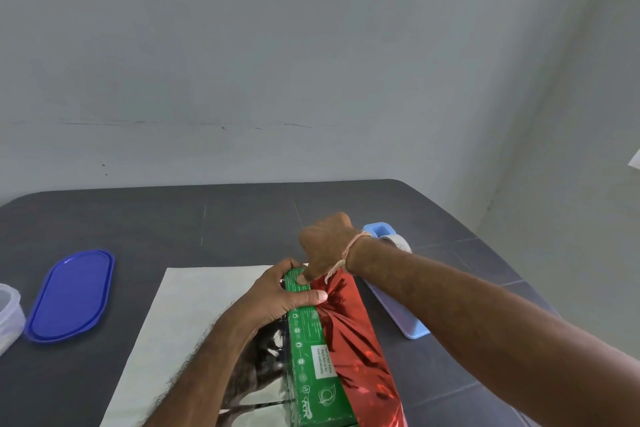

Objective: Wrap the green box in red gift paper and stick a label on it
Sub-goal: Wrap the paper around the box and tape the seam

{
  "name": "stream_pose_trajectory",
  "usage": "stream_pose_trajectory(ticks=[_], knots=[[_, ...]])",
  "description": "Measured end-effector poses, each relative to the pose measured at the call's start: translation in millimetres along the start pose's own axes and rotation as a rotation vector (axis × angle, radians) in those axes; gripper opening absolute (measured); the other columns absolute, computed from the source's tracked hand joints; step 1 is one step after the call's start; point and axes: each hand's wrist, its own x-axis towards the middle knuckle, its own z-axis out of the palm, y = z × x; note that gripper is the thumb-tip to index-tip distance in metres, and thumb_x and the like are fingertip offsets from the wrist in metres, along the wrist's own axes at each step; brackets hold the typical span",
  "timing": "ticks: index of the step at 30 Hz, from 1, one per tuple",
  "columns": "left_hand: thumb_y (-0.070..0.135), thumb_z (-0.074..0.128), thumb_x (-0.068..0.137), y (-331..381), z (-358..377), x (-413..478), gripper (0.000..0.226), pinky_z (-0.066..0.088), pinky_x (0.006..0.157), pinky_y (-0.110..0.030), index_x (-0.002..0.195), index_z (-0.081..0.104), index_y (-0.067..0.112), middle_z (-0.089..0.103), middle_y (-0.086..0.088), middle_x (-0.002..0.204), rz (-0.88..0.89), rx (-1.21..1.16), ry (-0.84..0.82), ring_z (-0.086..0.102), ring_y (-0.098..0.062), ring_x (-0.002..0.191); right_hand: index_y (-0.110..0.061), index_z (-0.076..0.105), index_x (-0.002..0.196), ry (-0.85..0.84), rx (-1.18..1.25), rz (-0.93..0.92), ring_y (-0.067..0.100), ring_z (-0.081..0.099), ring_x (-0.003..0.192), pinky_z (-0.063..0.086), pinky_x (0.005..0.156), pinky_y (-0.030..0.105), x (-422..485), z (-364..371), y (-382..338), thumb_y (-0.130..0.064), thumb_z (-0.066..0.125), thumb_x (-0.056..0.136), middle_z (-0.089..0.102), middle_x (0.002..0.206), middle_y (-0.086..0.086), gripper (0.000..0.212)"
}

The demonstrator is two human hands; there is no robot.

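Here's the green box (pixel 311 357), lying lengthwise on the dark surface (pixel 207 218), its long side running from the near edge toward the far end. The red gift paper (pixel 360 340) is folded up over the box's right side, crinkled and shiny, while the silvery underside (pixel 194 305) of the sheet lies spread flat to the left. The green top is bare down the middle.

The left hand (pixel 277 298) holds the box's far end: thumb laid across the green top, fingers (pixel 282 267) curled over the far corner. That's a firm grip. The right hand (pixel 325 246) reaches in from the right and plants its thumb tip on the box top just beside the red edge. Its other fingers drop behind the far end, so I cannot tell whether they're spread or closed. A thread band (pixel 341 256) sits round that wrist.

Right of the box, just beside the red paper, lies a light blue tape dispenser (pixel 398 308) with its tape roll (pixel 398 241) at the far end. Well off to the left sits a blue lid (pixel 71 295), with a clear container (pixel 8 315) at the frame's edge.
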Motion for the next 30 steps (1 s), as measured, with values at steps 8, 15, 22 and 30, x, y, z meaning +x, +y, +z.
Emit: stream_pose_trajectory(ticks=[8, 15, 22, 30], knots=[[0.035, 0.092, 0.071, -1, -2, 3, 0.056, 0.060, 0.070, -0.026, 0.114, 0.062, 0.019, 0.078, -0.004, 0.101, 0.006, 0.023, -0.022, 0.078, -0.018, 0.085, -0.017, 0.053, 0.064, -0.057, 0.412, 0.199, 0.017, 0.053, 0.063, 0.038, 0.064, 0.030, -3, 30, 25, -0.081, 0.067, 0.070, 0.055, 0.066, -0.002, 0.066], [0.034, 0.093, 0.069, -2, -2, 1, 0.061, 0.062, 0.089, -0.044, 0.117, 0.060, 0.019, 0.078, -0.007, 0.105, -0.011, -0.017, -0.036, 0.078, -0.024, 0.092, -0.015, 0.072, 0.086, -0.024, 0.928, 0.210, 0.010, 0.062, 0.073, 0.050, 0.061, 0.024, -15, 57, 42, -0.039, 0.079, 0.084, 0.068, 0.078, -0.005, 0.025], [0.031, 0.093, 0.072, 2, -2, -1, 0.058, 0.062, 0.089, -0.044, 0.117, 0.060, 0.017, 0.079, -0.009, 0.102, -0.002, -0.025, -0.042, 0.078, -0.026, 0.092, -0.018, 0.069, 0.091, 0.135, 0.694, 0.411, 0.016, 0.068, 0.082, 0.057, 0.077, 0.036, -22, 60, 12, -0.078, 0.062, 0.076, 0.072, 0.086, -0.001, 0.063], [0.035, 0.092, 0.069, 7, 6, -12, 0.074, 0.061, 0.089, -0.037, 0.133, 0.055, 0.028, 0.069, 0.000, 0.121, 0.061, -0.018, 0.070, 0.074, -0.020, 0.100, -0.030, 0.052, 0.129, 0.323, 1.427, 0.360, 0.017, 0.062, 0.113, 0.057, 0.097, 0.043, -90, 86, 18, -0.046, 0.084, 0.076, 0.055, 0.130, -0.004, 0.065]])
